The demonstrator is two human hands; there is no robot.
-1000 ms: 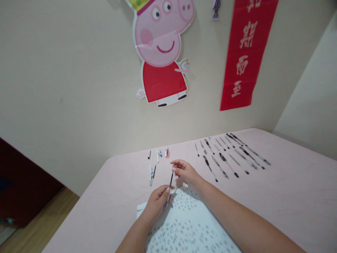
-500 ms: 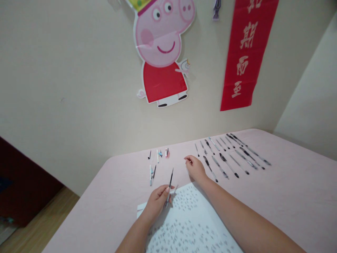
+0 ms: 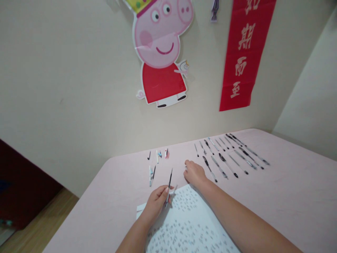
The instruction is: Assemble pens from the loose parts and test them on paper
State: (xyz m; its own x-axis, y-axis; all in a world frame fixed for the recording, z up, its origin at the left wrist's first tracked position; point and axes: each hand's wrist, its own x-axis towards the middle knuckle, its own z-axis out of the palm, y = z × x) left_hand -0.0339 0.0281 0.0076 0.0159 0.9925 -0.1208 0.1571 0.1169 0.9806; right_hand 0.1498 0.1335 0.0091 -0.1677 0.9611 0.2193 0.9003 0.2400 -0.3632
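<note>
My left hand is closed on a thin black pen that points up and away, its lower end at the top edge of a white sheet covered in small print. My right hand rests knuckles-up on the pink table, fingers curled down against the cloth, just left of a row of pens. Whether those fingers hold anything small is hidden.
Several pens and refills lie side by side at the back right of the table. A few small pen parts and two short pens lie at the back left. A cartoon pig cutout and a red banner hang on the wall.
My right hand left the top of the pen, moved right toward the pen row, then lowered onto the table. My left hand kept the pen nearly still.
</note>
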